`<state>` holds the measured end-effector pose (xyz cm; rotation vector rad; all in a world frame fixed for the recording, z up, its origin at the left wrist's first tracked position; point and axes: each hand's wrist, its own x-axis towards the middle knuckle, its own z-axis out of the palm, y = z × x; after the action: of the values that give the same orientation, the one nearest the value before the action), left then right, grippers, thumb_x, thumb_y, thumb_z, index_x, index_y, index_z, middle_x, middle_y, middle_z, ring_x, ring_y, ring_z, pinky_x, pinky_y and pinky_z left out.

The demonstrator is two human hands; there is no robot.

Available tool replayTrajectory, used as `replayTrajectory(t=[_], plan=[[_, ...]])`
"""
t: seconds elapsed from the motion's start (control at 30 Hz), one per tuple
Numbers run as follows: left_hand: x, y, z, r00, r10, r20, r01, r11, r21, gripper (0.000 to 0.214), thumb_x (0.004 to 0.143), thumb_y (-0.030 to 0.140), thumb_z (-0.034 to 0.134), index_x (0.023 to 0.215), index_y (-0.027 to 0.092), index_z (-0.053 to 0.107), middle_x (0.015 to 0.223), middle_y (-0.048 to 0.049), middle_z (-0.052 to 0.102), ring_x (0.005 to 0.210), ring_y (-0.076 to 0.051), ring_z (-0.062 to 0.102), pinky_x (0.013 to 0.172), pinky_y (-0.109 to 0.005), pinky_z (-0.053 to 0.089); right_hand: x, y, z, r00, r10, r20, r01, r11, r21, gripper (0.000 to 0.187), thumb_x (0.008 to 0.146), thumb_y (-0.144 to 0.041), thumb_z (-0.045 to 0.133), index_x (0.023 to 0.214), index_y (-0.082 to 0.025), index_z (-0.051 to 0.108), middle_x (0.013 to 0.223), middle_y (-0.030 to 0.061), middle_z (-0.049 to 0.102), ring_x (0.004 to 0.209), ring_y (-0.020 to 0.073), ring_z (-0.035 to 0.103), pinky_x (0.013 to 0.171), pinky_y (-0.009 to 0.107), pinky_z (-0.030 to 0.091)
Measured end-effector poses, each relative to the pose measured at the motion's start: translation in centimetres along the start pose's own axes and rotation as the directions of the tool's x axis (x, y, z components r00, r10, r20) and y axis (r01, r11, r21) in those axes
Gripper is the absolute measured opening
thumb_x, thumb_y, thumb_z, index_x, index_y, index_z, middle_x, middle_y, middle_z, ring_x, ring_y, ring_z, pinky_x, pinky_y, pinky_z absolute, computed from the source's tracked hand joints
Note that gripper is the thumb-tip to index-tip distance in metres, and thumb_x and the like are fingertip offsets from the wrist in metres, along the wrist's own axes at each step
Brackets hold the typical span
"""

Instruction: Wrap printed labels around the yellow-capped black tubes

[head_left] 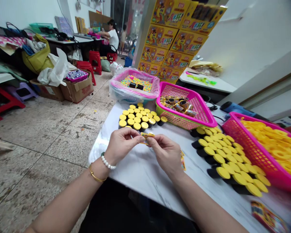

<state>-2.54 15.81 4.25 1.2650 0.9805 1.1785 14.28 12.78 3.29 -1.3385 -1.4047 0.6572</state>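
Note:
Both my hands meet over the near part of the white table [126, 158]. A small yellow printed wrapper [146, 136], partly see-through, is pinched between them. My left hand [122, 144] grips its left end with thumb and fingers; my right hand [166, 153] has the other end. Just beyond them stand several small black tubs with yellow lids [137, 118], grouped upright. Beneath my right hand a flat printed piece [182, 160] shows partly; the hand covers the rest. A larger group of yellow-lidded black tubs [229, 155] is on the right.
Behind the tubs are a plastic-lined basin of coloured beads [153, 86] and a pink basket [201, 111] of wrapped tubs. Yellow plastic pieces [276, 139] fill another basket at right. Printed wrappers [268, 215] lie near front right. Stacked yellow boxes [160, 35] rise behind; a person [113, 37] sits farther back.

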Motion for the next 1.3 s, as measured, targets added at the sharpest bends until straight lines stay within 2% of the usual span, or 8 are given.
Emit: replayTrajectory(t=[0.17, 0.33, 0.43, 0.53, 0.7, 1.0, 1.17, 1.3], plan=[[0.2, -0.2, -0.1, 0.999, -0.017, -0.042, 0.017, 1.000, -0.005, 0.026, 0.068, 0.035, 0.081, 0.083, 0.015, 0.075, 0.080, -0.0061, 0.073, 0.064, -0.013, 0.061, 0.060, -0.026, 0.049, 0.0, -0.2, 0.3, 0.995, -0.086, -0.058, 0.079, 0.989, -0.122, 0.020, 0.083, -0.038, 0.069, 0.076, -0.020, 0.071, 0.069, 0.0022, 0.071, 0.064, 0.0165, 0.061, 0.063, 0.029, 0.049], [0.3, -0.5, -0.2, 1.000, 0.022, -0.019, -0.022, 1.000, -0.013, 0.022, 0.069, 0.034, 0.081, 0.081, 0.015, 0.076, 0.083, -0.0076, 0.074, 0.067, -0.014, 0.062, 0.064, -0.028, 0.051, 0.0, -0.7, 0.4, 0.991, -0.125, -0.039, 0.117, 0.978, -0.172, 0.019, 0.085, -0.035, 0.067, 0.072, -0.020, 0.070, 0.066, 0.0004, 0.068, 0.061, 0.0151, 0.061, 0.062, 0.027, 0.048], [0.3, -0.4, -0.3, 0.999, 0.023, -0.048, -0.024, 1.000, -0.005, 0.025, 0.068, 0.033, 0.081, 0.083, 0.015, 0.075, 0.082, -0.0059, 0.072, 0.060, -0.010, 0.055, 0.056, -0.024, 0.046, -0.1, -0.7, 0.4, 0.990, -0.137, -0.039, 0.129, 0.977, -0.171, 0.020, 0.085, -0.034, 0.067, 0.071, -0.020, 0.069, 0.064, 0.0000, 0.067, 0.059, 0.0146, 0.060, 0.060, 0.027, 0.047], [0.2, 0.0, -0.3, 0.995, -0.061, -0.080, 0.059, 0.998, -0.031, 0.031, 0.066, 0.035, 0.081, 0.086, 0.014, 0.072, 0.073, -0.0014, 0.066, 0.049, -0.005, 0.043, 0.045, -0.020, 0.034, -0.1, -0.5, 0.3, 0.990, -0.131, -0.053, 0.124, 0.985, -0.119, 0.019, 0.085, -0.035, 0.067, 0.074, -0.020, 0.069, 0.067, 0.0006, 0.068, 0.062, 0.0153, 0.060, 0.061, 0.027, 0.047], [0.0, 0.6, -0.1, 0.998, -0.054, 0.015, 0.055, 0.997, -0.060, 0.030, 0.066, 0.039, 0.081, 0.077, 0.013, 0.071, 0.065, -0.0007, 0.063, 0.048, -0.006, 0.040, 0.042, -0.020, 0.028, -0.1, -0.2, 0.3, 0.994, -0.108, -0.037, 0.104, 0.990, -0.093, 0.024, 0.088, -0.040, 0.065, 0.074, -0.020, 0.068, 0.066, 0.0002, 0.066, 0.061, 0.0153, 0.058, 0.060, 0.027, 0.047], [0.0, 0.7, -0.3, 0.994, -0.099, 0.053, 0.104, 0.989, -0.101, 0.030, 0.067, 0.039, 0.080, 0.080, 0.014, 0.071, 0.053, 0.0047, 0.053, 0.042, -0.004, 0.034, 0.040, -0.021, 0.025, -0.1, -0.3, 0.2, 0.990, -0.135, -0.042, 0.128, 0.980, -0.151, 0.032, 0.090, -0.043, 0.062, 0.068, -0.020, 0.064, 0.060, -0.0008, 0.060, 0.058, 0.0147, 0.054, 0.058, 0.027, 0.043], [0.2, 0.6, -0.5, 0.990, -0.080, -0.117, 0.062, 0.987, -0.150, 0.030, 0.066, 0.040, 0.080, 0.079, 0.016, 0.067, 0.058, 0.0045, 0.057, 0.041, -0.003, 0.037, 0.038, -0.019, 0.028, -0.1, -0.4, 0.2, 0.990, -0.116, -0.082, 0.101, 0.980, -0.172, 0.033, 0.090, -0.044, 0.060, 0.067, -0.020, 0.064, 0.060, -0.0008, 0.060, 0.057, 0.0146, 0.053, 0.057, 0.027, 0.042], [0.1, 0.6, -0.4, 0.994, -0.109, -0.019, 0.106, 0.989, -0.101, 0.030, 0.068, 0.043, 0.079, 0.076, 0.015, 0.070, 0.054, 0.0035, 0.057, 0.040, -0.005, 0.042, 0.039, -0.020, 0.031, -0.1, -0.5, 0.2, 0.990, -0.127, -0.057, 0.116, 0.979, -0.169, 0.032, 0.091, -0.043, 0.060, 0.068, -0.020, 0.065, 0.060, -0.0009, 0.062, 0.057, 0.0144, 0.055, 0.057, 0.027, 0.043]])
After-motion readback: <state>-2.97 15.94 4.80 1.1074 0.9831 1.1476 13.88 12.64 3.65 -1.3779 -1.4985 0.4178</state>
